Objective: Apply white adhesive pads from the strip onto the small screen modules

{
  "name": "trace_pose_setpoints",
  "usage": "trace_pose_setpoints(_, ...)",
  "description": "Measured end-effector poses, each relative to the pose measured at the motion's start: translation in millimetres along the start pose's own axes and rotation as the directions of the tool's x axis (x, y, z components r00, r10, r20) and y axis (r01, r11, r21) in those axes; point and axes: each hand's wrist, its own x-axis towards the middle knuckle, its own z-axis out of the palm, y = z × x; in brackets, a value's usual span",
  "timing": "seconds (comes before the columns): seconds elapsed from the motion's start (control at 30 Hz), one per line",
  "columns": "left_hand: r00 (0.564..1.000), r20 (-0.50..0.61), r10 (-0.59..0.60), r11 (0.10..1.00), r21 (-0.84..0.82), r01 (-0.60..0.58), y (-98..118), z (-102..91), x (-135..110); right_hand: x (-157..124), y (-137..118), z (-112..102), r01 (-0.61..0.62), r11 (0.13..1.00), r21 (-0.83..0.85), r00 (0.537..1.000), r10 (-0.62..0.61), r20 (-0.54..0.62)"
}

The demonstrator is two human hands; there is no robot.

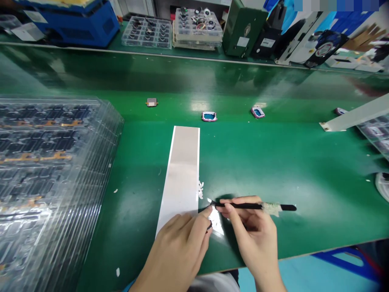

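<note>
My right hand (255, 227) grips a slim black hand tool (243, 206) like a pen, with pale tape wound near its back end. Whether it is tweezers or a pry stick I cannot tell. Its front end points left, close to the fingertips of my left hand (185, 239). The left fingers are pinched together on a small dark piece (209, 227), mostly hidden by them. Under the left hand lies the near end of a long strip of white-edged backing paper (184, 170). White scraps (200, 189) cling along its right edge.
Stacked clear trays (100, 162) of dark parts with orange flex strips fill the left. Toward the back lie a small grey part (151, 102) and two watch-like frames (209, 117), (257, 112). A white bracket (358, 111) stands right. A shelf (146, 52) holds boxes.
</note>
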Motion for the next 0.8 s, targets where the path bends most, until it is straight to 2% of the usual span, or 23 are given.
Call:
trace_pose_setpoints(0.1, 0.999, 0.009, 0.038, 0.999, 0.033, -0.038, -1, 0.4, -2, 1, 1, -1, -0.008, 1.000, -0.008, 1.000, 0.008, 0.000)
trace_pose_setpoints(0.23, 0.998, 0.018, 0.055, 0.996, 0.072, -0.056, -1, 1.4, -1, 3, 2, -4, 0.038, 0.998, -0.056, 0.998, -0.034, 0.060)
trace_pose_setpoints(0.43, 0.997, -0.030, 0.074, 0.996, 0.057, -0.073, -1, 3.9, 2, 0, -2, -7, 0.148, 0.986, -0.082, 0.989, -0.146, 0.024)
trace_pose_setpoints(0.5, 0.998, -0.058, 0.038, 0.999, -0.026, -0.039, -1, 3.6, 1, 0, -3, -9, 0.189, 0.981, -0.037, 0.982, -0.189, -0.012)
trace_pose_setpoints(0.6, 0.991, -0.076, -0.106, 0.964, -0.252, 0.084, 1, 1.8, 0, -1, -7, -10, 0.246, 0.967, 0.059, 0.968, -0.243, -0.062)
trace_pose_setpoints(0.7, 0.956, -0.120, -0.267, 0.873, -0.451, 0.187, 2, -1.8, 0, -4, -15, -7, 0.293, 0.932, 0.212, 0.955, -0.296, -0.021)
trace_pose_setpoints(0.8, 0.926, -0.207, -0.317, 0.827, -0.539, 0.163, 1, -6.9, 2, -12, -27, 3, 0.320, 0.894, 0.313, 0.937, -0.348, 0.035)
